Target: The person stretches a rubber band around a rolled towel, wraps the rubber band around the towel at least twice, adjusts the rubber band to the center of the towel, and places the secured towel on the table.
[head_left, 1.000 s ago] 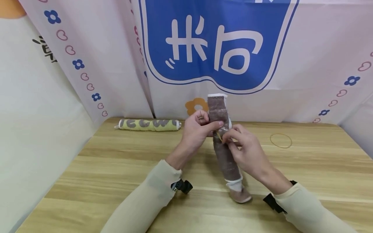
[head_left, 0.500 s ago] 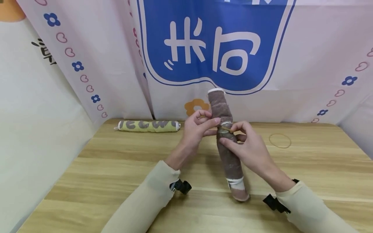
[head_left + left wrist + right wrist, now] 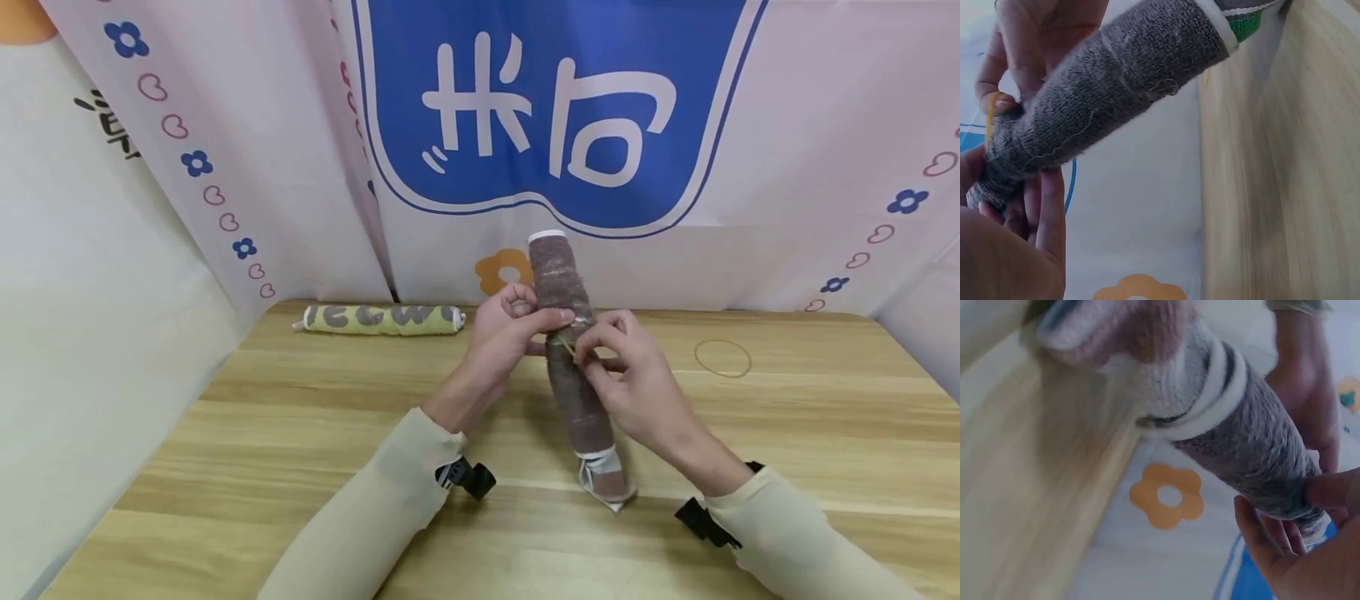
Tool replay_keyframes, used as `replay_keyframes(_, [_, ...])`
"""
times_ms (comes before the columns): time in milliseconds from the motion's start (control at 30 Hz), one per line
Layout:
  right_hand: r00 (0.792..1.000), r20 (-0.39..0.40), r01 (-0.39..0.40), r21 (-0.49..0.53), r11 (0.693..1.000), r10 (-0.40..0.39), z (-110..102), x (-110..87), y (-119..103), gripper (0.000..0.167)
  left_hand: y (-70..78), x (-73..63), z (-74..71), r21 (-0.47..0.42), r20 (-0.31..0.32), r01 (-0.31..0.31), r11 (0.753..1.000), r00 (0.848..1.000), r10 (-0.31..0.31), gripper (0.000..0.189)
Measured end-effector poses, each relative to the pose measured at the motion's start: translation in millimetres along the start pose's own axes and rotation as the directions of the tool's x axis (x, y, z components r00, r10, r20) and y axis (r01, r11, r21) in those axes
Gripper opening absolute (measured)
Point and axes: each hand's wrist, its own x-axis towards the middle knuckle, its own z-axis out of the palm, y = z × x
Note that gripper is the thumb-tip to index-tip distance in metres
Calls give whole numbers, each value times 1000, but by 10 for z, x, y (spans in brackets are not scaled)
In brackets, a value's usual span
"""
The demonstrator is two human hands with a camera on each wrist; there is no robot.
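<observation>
A brown towel [image 3: 581,408], rolled into a long tube with white edging, is held tilted over the table in the head view. Its loose lower end flops out in a white and brown fold. My left hand [image 3: 501,335] grips the roll near its middle, thumb across the front. A yellow rubber band [image 3: 567,347] runs round the roll just below that thumb. My right hand [image 3: 637,375] pinches the band and draws it out from the towel. In the left wrist view, the band [image 3: 990,119] stretches at a fingertip beside the narrowed part of the roll.
Another rubber band [image 3: 723,358] lies on the wooden table [image 3: 315,467] to the right. At the back left rests a yellow-green rolled towel [image 3: 382,321] with grey patterns. A printed cloth backdrop [image 3: 810,167] rises behind the table's far edge.
My right hand went up to the roll's middle with the band, then came slightly down and left, stretching it. The towel's upper end shifted left and its lower end unfolded more.
</observation>
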Motion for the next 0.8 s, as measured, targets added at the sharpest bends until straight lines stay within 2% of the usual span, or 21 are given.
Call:
replay_keyframes(100, [992,-27,115,-163,980,-121,17,-12,16,32,8,-25,35,28,-22,-16,999,1000,17,34])
replay_keyframes(167, [993,-33,106,-222,969,-116,12,-18,8,27,16,-48,63,70,-40,-56,996,998,58,34])
replay_keyframes(267, [1000,-14,-6,-237,971,3,-1,-22,-40,17,43,-86,97,148,-73,-114,982,989,126,34])
replay_keyframes(333, [996,2,-87,-251,964,90,-8,-21,-83,27,59,-101,107,178,-77,-134,975,986,150,34])
replay_keyframes(400, [987,13,-150,-247,957,158,-18,-16,-122,38,64,-100,100,179,-53,-145,973,986,157,31])
replay_keyframes(467, [977,0,-207,-211,955,212,-37,-13,-148,41,57,-82,78,127,-4,-151,980,988,153,25])
replay_keyframes(567, [958,-7,-288,-35,957,288,-79,11,-142,37,34,-46,30,-2,71,-119,993,990,119,19])
replay_keyframes(667, [935,53,-355,177,918,351,-107,39,-105,35,21,-17,-5,-94,123,-42,995,991,54,17])
replay_keyframes(733, [923,107,-384,261,885,369,-114,47,-78,34,13,-3,-14,-113,126,-9,994,992,24,18])
replay_keyframes(800, [921,128,-389,278,878,368,-115,51,-64,32,18,7,-9,-113,108,5,994,994,7,20])
